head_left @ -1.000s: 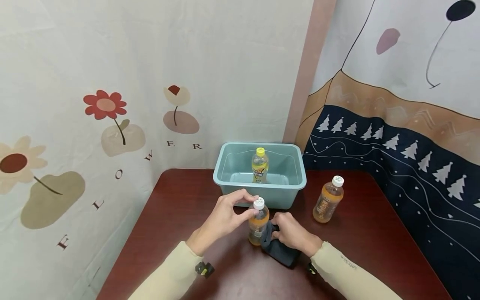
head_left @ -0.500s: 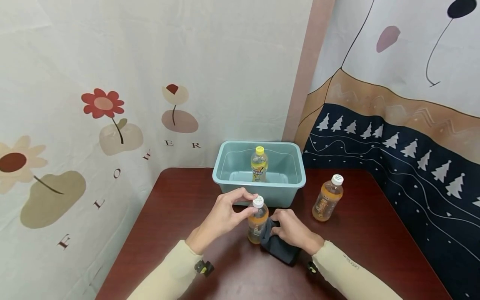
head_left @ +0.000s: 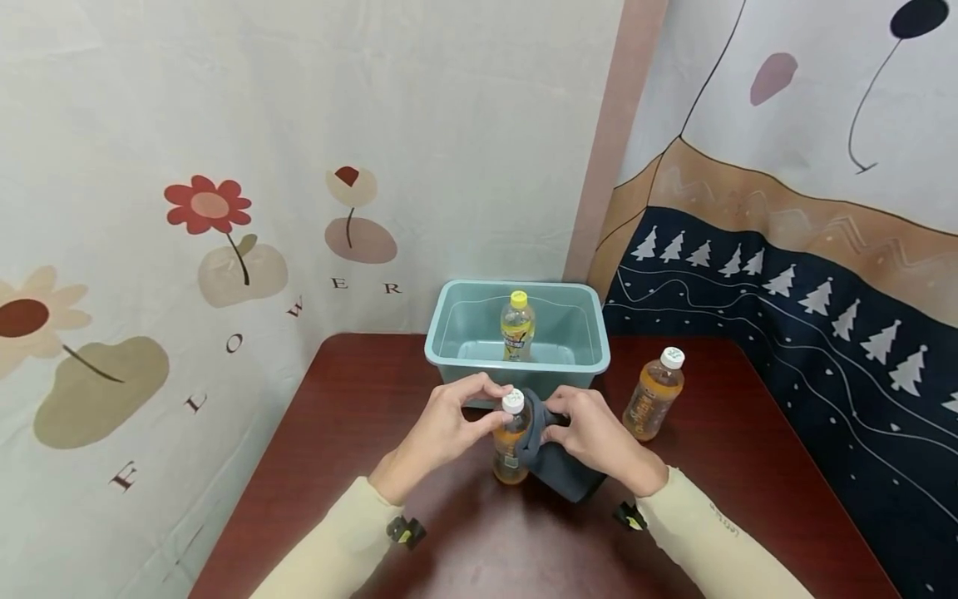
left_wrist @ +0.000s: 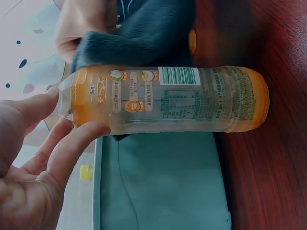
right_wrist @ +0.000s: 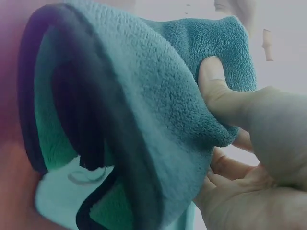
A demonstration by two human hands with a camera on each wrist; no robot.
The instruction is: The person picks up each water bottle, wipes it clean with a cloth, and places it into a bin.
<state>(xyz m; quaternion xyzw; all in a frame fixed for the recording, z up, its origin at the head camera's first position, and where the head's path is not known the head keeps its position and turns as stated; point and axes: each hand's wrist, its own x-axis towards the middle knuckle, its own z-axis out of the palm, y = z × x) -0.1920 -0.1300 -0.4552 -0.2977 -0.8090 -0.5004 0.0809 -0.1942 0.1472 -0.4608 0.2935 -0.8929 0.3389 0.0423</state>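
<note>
Table [head_left: 367,387]: dark red-brown, wood grain, rounded far corners. Pale cloth wall [head_left: 456,125] behind table and along its left, lightly creased. Prints left of table: cream flower [head_left: 25,318], red flower [head_left: 209,205]; tulip [head_left: 351,187] above table's far left corner. Letters [head_left: 234,343] reading FLOWER slope down beside table's left edge. Pink stripe [head_left: 611,150] rises slantwise behind table's far edge. Second cloth [head_left: 838,108] right of table: white top, brown hills [head_left: 808,208] below, navy band [head_left: 831,370] lowest, white trees [head_left: 782,284]. Soft glare on table's near part.
</note>
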